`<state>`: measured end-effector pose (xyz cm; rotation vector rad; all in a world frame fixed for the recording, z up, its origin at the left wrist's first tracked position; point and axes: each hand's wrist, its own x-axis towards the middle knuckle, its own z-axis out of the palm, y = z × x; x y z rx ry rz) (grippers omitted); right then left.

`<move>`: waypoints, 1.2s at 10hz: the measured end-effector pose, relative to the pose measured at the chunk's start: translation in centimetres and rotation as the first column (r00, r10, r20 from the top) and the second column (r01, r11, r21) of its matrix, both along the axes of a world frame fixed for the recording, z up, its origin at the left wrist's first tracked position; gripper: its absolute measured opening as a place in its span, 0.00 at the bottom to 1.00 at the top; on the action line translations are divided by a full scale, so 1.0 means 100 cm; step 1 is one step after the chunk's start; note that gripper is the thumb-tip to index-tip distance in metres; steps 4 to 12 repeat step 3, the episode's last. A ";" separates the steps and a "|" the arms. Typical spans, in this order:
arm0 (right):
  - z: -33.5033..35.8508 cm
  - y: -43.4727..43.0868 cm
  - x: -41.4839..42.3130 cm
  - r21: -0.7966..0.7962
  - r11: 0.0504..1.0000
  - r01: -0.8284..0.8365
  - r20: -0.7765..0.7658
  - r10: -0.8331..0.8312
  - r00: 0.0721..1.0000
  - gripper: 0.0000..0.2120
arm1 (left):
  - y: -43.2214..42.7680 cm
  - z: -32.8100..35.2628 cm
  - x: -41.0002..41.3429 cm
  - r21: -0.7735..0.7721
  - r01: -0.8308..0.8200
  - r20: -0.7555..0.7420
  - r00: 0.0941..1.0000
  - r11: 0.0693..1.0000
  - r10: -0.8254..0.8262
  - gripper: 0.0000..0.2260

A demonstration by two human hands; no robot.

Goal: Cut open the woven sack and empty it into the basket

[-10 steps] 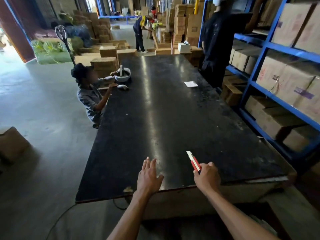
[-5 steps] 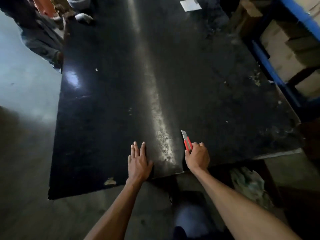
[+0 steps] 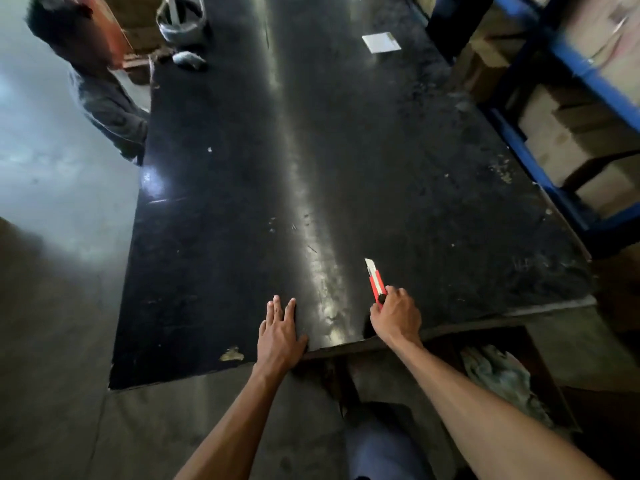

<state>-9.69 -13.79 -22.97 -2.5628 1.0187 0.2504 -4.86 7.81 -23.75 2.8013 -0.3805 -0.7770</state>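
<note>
1. Right now the right hand (image 3: 396,317) is fisted around a red utility knife (image 3: 375,280), blade out, pointing away across the black table (image 3: 242,202).
2. Left hand (image 3: 278,336) lies flat, fingers stretched, holding nothing, at the table's near edge.
3. Sack and basket: not visible.
4. White paper (image 3: 381,42) far side; another person (image 3: 100,84) at far left.

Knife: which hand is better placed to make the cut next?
Right. The right hand already grips the red knife, blade out. The left hand lies flat and empty on the table. No sack is in view.
</note>
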 end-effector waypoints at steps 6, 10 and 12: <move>0.048 0.082 -0.146 -0.049 0.958 -0.282 -0.014 0.282 0.959 0.31 | 0.071 0.080 -0.121 -0.100 0.037 0.213 0.977 0.994 -0.015 0.34; 0.048 0.082 -0.146 -0.049 0.958 -0.282 -0.014 0.282 0.959 0.31 | 0.071 0.080 -0.121 -0.100 0.037 0.213 0.977 0.994 -0.015 0.34; 0.048 0.082 -0.146 -0.049 0.958 -0.282 -0.014 0.282 0.959 0.31 | 0.071 0.080 -0.121 -0.100 0.037 0.213 0.977 0.994 -0.015 0.34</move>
